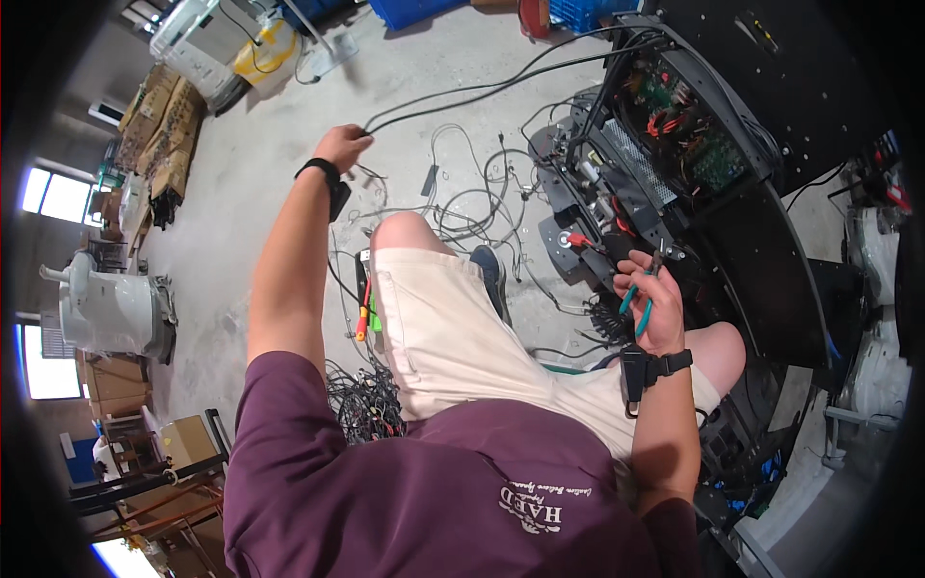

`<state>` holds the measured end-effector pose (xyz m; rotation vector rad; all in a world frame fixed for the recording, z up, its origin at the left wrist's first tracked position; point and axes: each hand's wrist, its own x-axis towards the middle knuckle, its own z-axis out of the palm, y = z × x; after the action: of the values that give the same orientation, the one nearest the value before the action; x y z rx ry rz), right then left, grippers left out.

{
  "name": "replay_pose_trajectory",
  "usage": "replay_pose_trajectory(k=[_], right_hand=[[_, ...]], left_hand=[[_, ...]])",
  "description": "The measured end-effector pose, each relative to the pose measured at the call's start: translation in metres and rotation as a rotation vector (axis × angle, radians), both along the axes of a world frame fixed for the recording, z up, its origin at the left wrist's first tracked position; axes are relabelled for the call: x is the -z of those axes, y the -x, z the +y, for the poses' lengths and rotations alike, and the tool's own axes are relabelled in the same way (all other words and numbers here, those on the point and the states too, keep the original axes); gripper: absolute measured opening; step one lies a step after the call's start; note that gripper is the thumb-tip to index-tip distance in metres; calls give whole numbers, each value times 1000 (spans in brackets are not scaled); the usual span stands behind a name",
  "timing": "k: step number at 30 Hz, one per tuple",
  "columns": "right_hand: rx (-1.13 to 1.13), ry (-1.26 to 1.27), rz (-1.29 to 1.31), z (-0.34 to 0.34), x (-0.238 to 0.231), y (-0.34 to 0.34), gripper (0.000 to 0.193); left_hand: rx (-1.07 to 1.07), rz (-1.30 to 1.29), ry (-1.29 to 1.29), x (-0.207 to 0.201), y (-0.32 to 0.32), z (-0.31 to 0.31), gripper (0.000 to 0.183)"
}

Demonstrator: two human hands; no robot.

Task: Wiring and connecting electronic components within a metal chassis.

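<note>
My left hand [345, 146] is stretched far out to the left, closed around black cables [482, 93]. The cables run taut to the right, up to the top of an opened black machine [761, 260]. In my right hand [661, 306], close to the machine's near side, is a pair of pliers [644, 320] with green handles. Their dark jaws point up toward the machine, partly hidden by my fingers. Green circuit boards [718, 159] and red wires [663, 125] show inside the machine. Just beyond my right hand lies a red connector [578, 239].
Loose cables [472, 222] lie tangled on the concrete floor before me. By my left leg are a red-and-yellow-handled screwdriver [363, 318] and a heap of black wires [366, 405]. Flattened cardboard [164, 135] and a white machine [111, 308] stand at the left. Blue crates [588, 13] are at the back.
</note>
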<state>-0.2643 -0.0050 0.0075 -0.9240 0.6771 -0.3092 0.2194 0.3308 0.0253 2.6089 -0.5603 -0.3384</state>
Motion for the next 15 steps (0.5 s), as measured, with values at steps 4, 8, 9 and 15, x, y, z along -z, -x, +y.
replay_pose_trajectory(k=[4,8,9,15], right_hand=[[5,13,72,-2,3,-3,46],[25,204,109,-12,2,0,47],[47,264,133,-15,-1,3,47],[423,710,174,-38,-45,45,42]], left_hand=[[252,148,-30,56,20,-68,33],[427,140,-313,113,44,-145,33],[425,144,-334,126,52,-156,33],[267,177,-444,165,82,-190,52]])
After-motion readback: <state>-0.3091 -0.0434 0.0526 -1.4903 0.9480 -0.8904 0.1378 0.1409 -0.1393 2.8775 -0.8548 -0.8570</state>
